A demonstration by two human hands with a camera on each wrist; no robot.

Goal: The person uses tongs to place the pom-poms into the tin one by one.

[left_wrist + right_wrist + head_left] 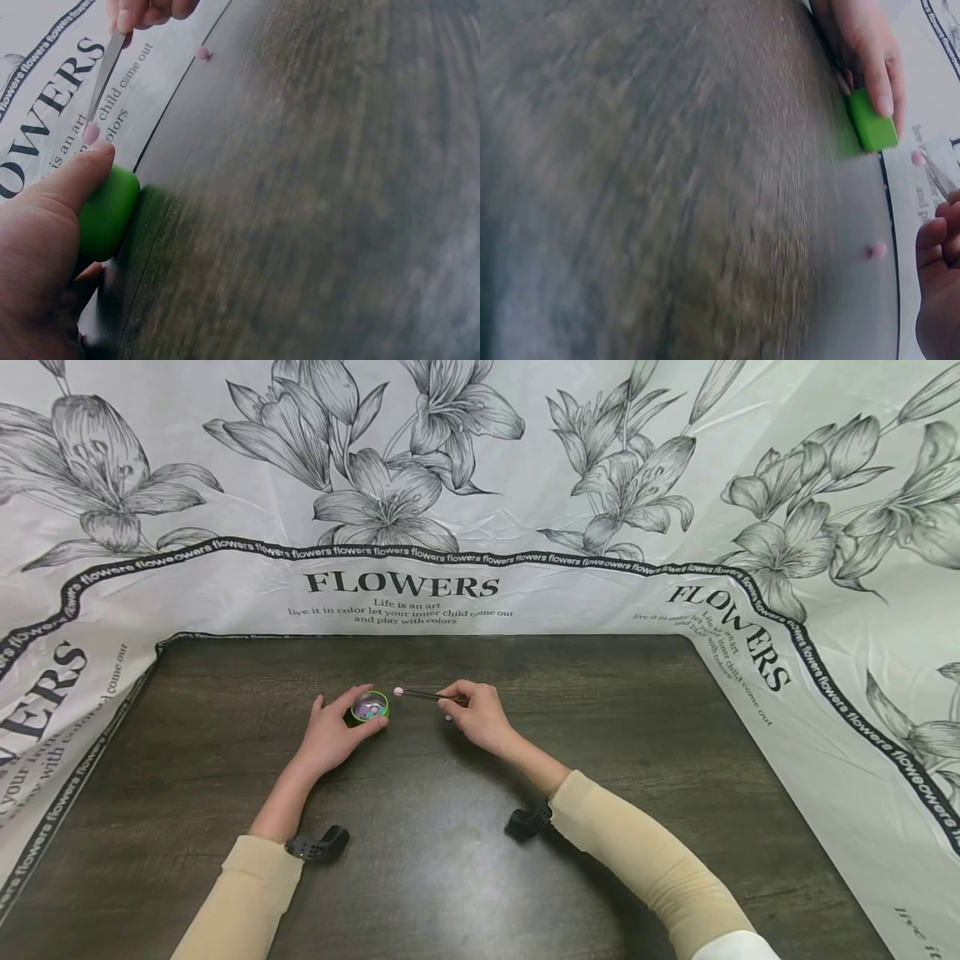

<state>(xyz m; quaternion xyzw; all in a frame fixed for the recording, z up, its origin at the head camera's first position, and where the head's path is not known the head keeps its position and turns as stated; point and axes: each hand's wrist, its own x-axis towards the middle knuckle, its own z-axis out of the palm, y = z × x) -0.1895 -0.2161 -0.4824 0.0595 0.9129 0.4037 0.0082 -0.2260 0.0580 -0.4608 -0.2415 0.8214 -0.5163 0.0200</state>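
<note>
My left hand (pixel 330 732) holds a small green bowl (pixel 388 701) between thumb and fingers on the dark table. Several pink, purple and turquoise beads (pixel 369 711) lie inside it. From the right, my right hand (pixel 482 718) pinches a pair of dark metal tweezers (pixel 422 694). At their tips sits a pink bead (pixel 91 133), just beyond the bowl's right side. The left wrist view shows this bead close over the left thumb and the bowl's green wall (pixel 112 214). A second pink bead (pixel 877 250) rests on the table, near the right hand's fingers.
The dark wood-grain table (pixel 420 860) ends at a white cloth (pixel 562 602) printed with flowers and lettering, which rises behind it and at both sides. Black wrist cameras (pixel 321 843) stick out from both forearms over the tabletop.
</note>
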